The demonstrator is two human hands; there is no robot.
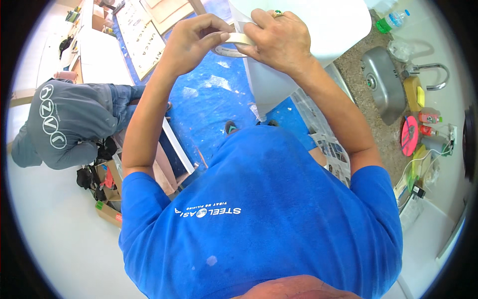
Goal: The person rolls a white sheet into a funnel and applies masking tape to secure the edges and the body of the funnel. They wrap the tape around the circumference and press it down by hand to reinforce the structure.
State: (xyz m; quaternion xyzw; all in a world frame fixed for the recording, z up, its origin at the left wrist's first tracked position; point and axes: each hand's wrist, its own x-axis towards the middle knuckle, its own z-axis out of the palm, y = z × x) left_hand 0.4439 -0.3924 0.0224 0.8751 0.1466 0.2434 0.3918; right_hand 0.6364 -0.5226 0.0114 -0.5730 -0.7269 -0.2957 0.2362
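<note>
A roll of pale cream masking tape [229, 49] is held up between my two hands, at the top middle of the view. My left hand [191, 42] pinches the roll's left side between thumb and fingers. On the other side, my right hand [280, 40] is closed, its curled fingers and thumb at the roll's right edge. Whether it also grips a loose end of tape is hidden. Just beyond my hands stands a large white smooth-surfaced panel or cabinet [336, 27].
Blue sheeting [199, 107] covers the floor. To the right, a speckled counter [356, 65] bears a steel sink [383, 84] and bottles. Newspaper [332, 149] hangs along its near side. A bent-over person in grey [72, 119] is at left, near a long board [141, 37].
</note>
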